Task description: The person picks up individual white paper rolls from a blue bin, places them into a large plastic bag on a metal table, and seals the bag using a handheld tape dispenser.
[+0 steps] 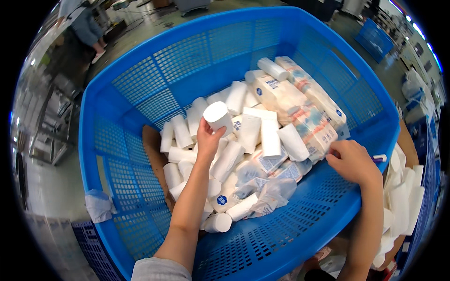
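My left hand (209, 136) is closed around a white paper roll (216, 115), held up above the heap in a large blue plastic basket (187, 37). Under and around it lie many loose white rolls (230, 161). My right hand (355, 160) is over the basket's right side, fingers curled by the lower corner of a printed plastic pack of rolls (315, 129). Whatever its fingertips pinch, if anything, is hidden. Another long pack (314, 89) lies behind that one. Crumpled clear plastic wrapping (272, 194) rests among the rolls at the near side.
A brown cardboard piece (157, 164) stands inside the left wall. A pale cloth or bag (99, 206) hangs on the left rim. More white rolls (401, 201) fill a container at the right. Far left, a person (86, 28) stands by metal equipment. Another blue basket (375, 40) stands far right.
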{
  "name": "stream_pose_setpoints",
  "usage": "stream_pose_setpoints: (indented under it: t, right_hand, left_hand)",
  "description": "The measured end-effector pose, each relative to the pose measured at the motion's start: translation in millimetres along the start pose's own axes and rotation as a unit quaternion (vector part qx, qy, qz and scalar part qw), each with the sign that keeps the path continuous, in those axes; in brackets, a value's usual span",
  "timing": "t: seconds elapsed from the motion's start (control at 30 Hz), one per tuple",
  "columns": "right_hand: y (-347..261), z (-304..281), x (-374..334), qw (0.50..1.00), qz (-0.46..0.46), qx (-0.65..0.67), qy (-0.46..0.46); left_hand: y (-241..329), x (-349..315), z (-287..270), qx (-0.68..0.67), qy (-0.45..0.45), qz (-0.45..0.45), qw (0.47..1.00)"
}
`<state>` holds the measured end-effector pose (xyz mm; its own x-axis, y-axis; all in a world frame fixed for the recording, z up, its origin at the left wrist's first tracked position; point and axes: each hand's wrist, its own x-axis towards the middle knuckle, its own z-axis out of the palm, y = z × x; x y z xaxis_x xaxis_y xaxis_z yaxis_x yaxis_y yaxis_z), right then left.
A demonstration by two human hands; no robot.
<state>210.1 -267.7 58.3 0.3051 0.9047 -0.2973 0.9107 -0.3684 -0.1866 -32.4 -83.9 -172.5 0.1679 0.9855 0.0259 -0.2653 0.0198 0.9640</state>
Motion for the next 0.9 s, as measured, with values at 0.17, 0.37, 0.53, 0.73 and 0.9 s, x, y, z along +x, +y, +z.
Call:
stream_pose_setpoints:
  t: [0.17, 0.37, 0.53, 0.73, 0.9]
  right_hand:
    - [-1.6, 2.9, 0.6, 1.000, -0.003, -0.013, -0.006]
    - [-6.9, -2.2, -2.1, 1.000, 0.016, -0.014, -0.008]
    - [-10.3, -1.8, -0.6, 1.000, 0.021, -0.013, -0.012]
    - [-11.9, -3.0, -1.1, 0.999, 0.032, -0.010, -0.016]
    - [-10.8, -1.7, 0.1, 1.000, 0.024, -0.008, -0.013]
  left_hand:
    - [-6.0, -0.4, 1.7, 0.017, 0.014, 0.036, 0.999]
    - [-13.5, -5.3, 10.1, 0.030, 0.024, 0.060, 0.997]
    - [-2.8, -7.3, 9.5, 0.054, 0.032, 0.080, 0.995]
    - [-0.3, -7.3, 8.7, 0.088, 0.009, 0.087, 0.992]
    - [4.4, -9.8, 9.3, 0.108, 0.017, 0.104, 0.989]
